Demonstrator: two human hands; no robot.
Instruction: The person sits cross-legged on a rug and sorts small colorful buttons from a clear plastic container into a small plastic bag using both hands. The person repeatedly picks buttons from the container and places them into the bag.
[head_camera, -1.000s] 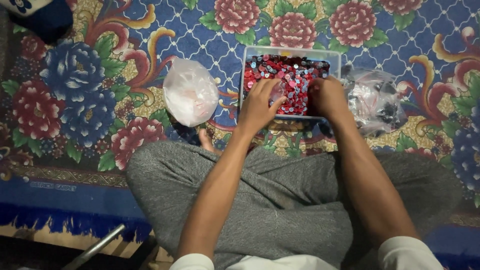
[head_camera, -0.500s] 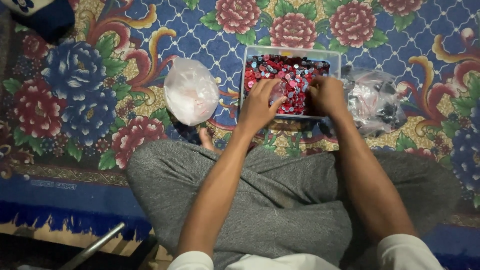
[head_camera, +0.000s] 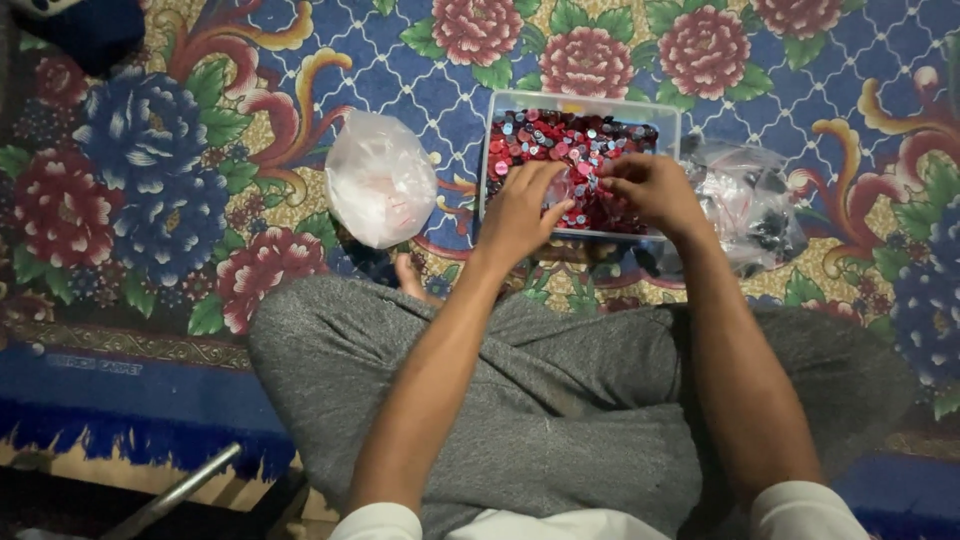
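Your fingers (head_camera: 560, 212) on the left hand (head_camera: 522, 215) curl down onto the heap of small red and grey discs (head_camera: 560, 145), and those of your right hand (head_camera: 650, 188) pinch together at the tips; whether they grip a disc you cannot tell. The discs fill a clear rectangular tray (head_camera: 487, 150) lying straight ahead at twelve o'clock, long axis running nine to three. Both hands sit equally near, over its near edge, almost meeting. A white plastic bag (head_camera: 380, 180) lies at ten o'clock, a clear bag (head_camera: 745, 200) at two o'clock

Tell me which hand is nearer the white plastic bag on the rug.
Left. The left hand is over the tray of small pieces, just right of the white plastic bag; the right hand is farther right, beyond the left.
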